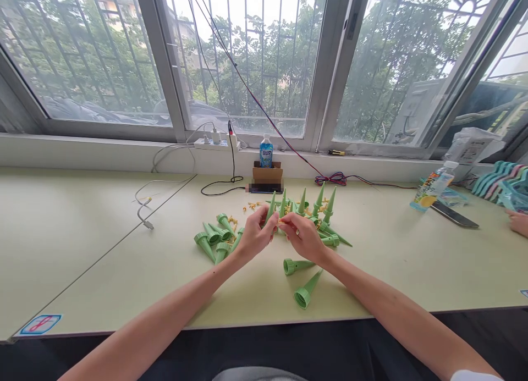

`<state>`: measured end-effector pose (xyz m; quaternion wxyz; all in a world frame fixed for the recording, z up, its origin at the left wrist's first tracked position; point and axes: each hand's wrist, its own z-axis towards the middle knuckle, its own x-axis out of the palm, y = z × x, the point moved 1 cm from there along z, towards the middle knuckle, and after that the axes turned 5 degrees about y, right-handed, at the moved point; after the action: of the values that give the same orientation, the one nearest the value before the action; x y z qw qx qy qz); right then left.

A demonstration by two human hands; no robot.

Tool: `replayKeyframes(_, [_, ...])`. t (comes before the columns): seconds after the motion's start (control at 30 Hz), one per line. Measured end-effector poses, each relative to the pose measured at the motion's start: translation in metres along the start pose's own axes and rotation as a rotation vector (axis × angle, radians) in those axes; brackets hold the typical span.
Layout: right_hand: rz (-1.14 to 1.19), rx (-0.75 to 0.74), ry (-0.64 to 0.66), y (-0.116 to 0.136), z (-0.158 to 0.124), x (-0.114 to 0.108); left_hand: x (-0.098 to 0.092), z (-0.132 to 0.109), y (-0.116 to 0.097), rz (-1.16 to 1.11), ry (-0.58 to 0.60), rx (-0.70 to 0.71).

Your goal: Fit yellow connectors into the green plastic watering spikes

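I can read no text from here. The blue bottle (pixel 266 150) carries white label characters too small to make out, and the table-corner sticker (pixel 40 324) shows only a blurred red mark.

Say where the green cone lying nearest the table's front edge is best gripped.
The green cone lies on its side, tip pointing away. Probably pinch across its wide collar end from above, one side each; the tapering tip would likely slip.

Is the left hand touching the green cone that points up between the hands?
Touching. The head view shows the left hand closed around the green cone, its tip sticking out above; the right hand pinches a yellow piece.
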<state>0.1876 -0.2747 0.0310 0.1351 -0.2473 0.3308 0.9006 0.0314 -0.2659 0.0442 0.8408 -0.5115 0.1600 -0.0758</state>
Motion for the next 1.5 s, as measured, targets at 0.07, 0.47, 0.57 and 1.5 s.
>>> replayKeyframes(0.07, [-0.02, -0.015, -0.002, 0.001, 0.001, -0.001, 0.001, -0.001, -0.001, 0.01, 0.002, -0.001])
replayKeyframes(0.47, [-0.106, -0.073, -0.011, 0.002, 0.002, -0.002, 0.003, -0.001, 0.001, 0.019, -0.022, -0.017])
replayKeyframes(0.57, [-0.088, -0.037, -0.018, 0.001, 0.002, 0.0, 0.003, 0.0, 0.0, -0.028, -0.026, -0.014])
replayKeyframes(1.5, [-0.041, -0.004, 0.014, -0.001, 0.0, 0.002, 0.001, 0.0, -0.007, 0.076, -0.043, -0.013])
